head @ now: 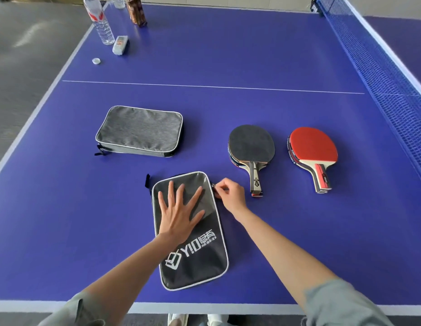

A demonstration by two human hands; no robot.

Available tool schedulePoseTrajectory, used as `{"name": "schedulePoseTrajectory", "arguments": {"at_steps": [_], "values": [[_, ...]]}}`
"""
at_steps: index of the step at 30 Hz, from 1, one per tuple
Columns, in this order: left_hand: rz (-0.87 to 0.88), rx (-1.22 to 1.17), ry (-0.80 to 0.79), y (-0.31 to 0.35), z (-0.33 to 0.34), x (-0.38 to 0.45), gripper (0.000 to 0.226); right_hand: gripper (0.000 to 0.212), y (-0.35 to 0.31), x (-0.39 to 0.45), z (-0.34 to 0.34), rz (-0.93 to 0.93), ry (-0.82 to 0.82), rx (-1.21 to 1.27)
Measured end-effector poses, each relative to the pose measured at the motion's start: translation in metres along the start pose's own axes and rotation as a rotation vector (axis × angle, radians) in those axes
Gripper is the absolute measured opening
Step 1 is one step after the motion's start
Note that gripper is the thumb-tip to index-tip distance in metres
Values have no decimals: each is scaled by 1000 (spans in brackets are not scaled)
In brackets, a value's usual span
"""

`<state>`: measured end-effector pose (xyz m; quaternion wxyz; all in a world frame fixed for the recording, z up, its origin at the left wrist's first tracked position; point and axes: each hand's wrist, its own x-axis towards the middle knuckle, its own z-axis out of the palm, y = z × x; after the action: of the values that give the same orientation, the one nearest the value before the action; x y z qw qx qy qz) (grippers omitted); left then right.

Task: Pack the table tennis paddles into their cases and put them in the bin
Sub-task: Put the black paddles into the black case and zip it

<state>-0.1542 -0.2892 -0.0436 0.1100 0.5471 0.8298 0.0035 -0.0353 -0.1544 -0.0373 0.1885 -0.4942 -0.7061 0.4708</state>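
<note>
Leftmost, grey case (139, 131) lies flat at centre left of the blue table (228, 55); lower centre, black case (190, 231) lies flat, left hand (181, 212) pressed on it, fingers spread wide; right hand (229, 192) pinches the zipper pull (214, 185) at its upper right edge; right of centre, black-faced paddle (251, 147), then red-faced paddle (312, 149), apart, handles toward the lower frame.

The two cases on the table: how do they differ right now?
The black case lies near the table edge, lengthwise away from the person, printed with a white logo; the grey case lies farther off, crosswise, with no print showing. The black case has the left hand flat on it and the right hand pinching at its zipper; the grey case is untouched. Both have pale piping.
</note>
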Motion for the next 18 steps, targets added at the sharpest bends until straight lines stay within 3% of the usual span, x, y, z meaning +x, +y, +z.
{"name": "schedulePoseTrajectory", "arguments": {"at_steps": [9,18], "values": [[-7,21,-79,2,19,5,62,12,10,-5,-11,-247,-127,-276],[-138,-13,-127,4,9,18,62,19,48,-77,-31,-236,-142,-291]]}}
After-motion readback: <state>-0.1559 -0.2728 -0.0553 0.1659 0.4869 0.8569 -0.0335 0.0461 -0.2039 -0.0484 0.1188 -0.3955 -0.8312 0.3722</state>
